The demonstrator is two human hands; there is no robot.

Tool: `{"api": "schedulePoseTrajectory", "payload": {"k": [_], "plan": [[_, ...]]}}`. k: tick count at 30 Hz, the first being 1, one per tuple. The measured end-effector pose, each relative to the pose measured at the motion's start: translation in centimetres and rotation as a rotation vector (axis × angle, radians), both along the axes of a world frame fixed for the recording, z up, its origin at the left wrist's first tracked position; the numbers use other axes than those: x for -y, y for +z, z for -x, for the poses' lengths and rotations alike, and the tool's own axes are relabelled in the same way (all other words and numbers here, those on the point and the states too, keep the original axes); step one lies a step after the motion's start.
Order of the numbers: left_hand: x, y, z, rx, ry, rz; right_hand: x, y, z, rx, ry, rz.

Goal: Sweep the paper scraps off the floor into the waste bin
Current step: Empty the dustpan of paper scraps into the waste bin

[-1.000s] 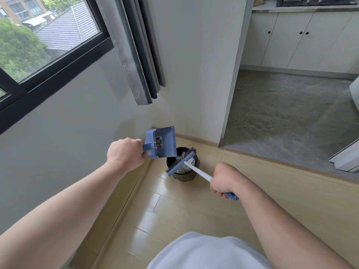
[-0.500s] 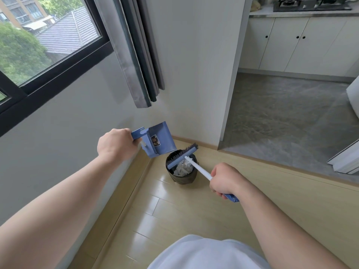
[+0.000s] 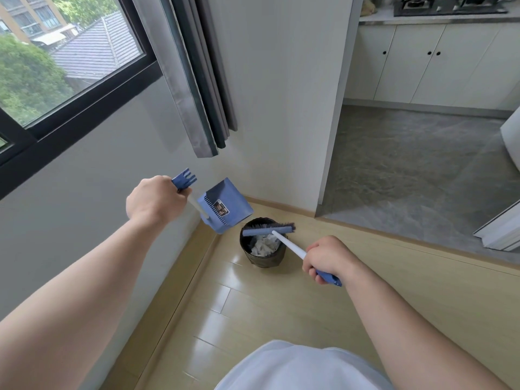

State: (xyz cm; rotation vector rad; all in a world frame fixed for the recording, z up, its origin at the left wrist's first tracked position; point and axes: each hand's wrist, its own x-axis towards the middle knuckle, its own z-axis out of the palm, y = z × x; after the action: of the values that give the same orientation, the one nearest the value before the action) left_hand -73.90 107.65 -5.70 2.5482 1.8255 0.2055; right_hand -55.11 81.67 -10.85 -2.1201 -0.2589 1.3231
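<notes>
Waste bin: we see a round dark waste bin (image 3: 264, 260) on the pale wood-plank floor (image 3: 253, 311), in the corner at our twelve o'clock.
Paper scraps: white crumpled paper scraps (image 3: 264, 245) lie inside the bin; those are the only ones we can see.
Dustpan: a blue plastic dustpan (image 3: 225, 202) is held tilted in the air at ten o'clock of the bin, underside toward us. Its inside is hidden, so we cannot tell whether anything is left in it.
Left hand: our left hand (image 3: 157, 201) has its fingers curled round the dustpan's handle.
Brush: a blue-headed brush with a white shaft (image 3: 289, 244) has its head lying across the far part of the bin mouth.
Right hand: our right hand (image 3: 326, 257), at four o'clock of the bin, is wrapped round the shaft near its blue end.
Doing it well: we judge this to be the emptying step. Bring the pan's lip fully over the mouth and low to the rim before tipping further, since light paper drifts. Draw the bristles down the pan to clear stragglers. Keep the brush's weight off the rim, as the bin looks easy to tip.
Sticker: a small dark sticker (image 3: 221, 207) sits on the pan's underside. Its print is too small to read, and we see no other writing.
</notes>
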Motion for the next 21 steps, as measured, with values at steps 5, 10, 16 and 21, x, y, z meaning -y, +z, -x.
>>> {"api": "schedulePoseTrajectory", "payload": {"k": [5, 10, 16, 21], "plan": [[-0.7, 2.0, -0.3, 0.049, 0.077, 0.036, -1.2, 2.2, 0.5, -0.138, -0.087, -0.117], [-1.2, 4.1, -0.1, 0.039, 0.094, 0.067, -2.2, 3.6, 0.6, -0.179, -0.061, -0.209], [-0.9, 3.6, 0.5, 0.110, 0.032, 0.322, -3.1, 3.9, -0.8, -0.085, -0.006, -0.561], [1.1, 1.2, -0.3, 0.341, -0.029, 0.766, -3.3, 3.6, -2.0, 0.382, 0.288, -0.553]]}}
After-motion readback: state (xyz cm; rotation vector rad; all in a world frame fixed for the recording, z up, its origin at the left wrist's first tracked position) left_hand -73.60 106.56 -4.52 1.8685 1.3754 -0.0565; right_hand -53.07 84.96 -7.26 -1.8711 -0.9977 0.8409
